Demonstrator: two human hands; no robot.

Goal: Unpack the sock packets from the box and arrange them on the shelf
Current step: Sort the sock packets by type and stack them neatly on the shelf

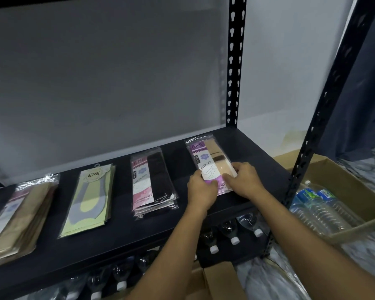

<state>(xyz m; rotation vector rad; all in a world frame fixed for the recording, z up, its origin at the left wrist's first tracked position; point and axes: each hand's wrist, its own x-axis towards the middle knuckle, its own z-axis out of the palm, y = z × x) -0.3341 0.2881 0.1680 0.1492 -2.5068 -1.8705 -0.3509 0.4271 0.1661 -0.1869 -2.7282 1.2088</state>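
Between left grip (pixel 201 189) and right grip (pixel 245 180), sock packet (pixel 206 154) lies held on shelf (pixel 121 241).

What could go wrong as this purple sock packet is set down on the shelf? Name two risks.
1. The purple packet lies near the front edge of the shelf; its glossy wrap could slide off onto the bottles below.
2. The neighbouring black-sock stack is already fanned unevenly; a nudge could spill it.

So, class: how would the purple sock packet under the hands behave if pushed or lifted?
Probably light and bendy: the purple sock packet is thin and flat. Its glossy wrap likely slides on the smooth black shelf. Lying flat, it should not roll.
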